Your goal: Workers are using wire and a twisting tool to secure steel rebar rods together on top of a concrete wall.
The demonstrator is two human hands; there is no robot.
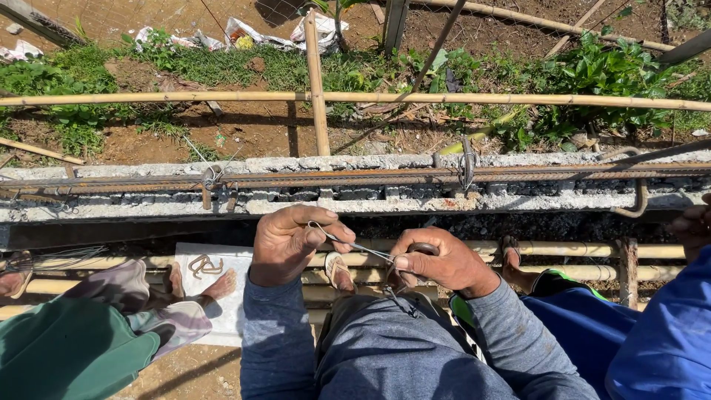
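Wire [354,245] between both hands' grips

A single camera sat on the person's head and looked steeply down and forward. It was closest to the person's own grey sleeves and the left hand [292,244] and right hand [441,261], which filled the lower middle of the picture. Just beyond them the block wall [355,201] with its rebar [355,178] ran straight across the frame, seen from above. Farther off, at the top, the view reached a bamboo rail [148,98] and the weedy ground behind it. No second view existed, so nothing was shared between cameras
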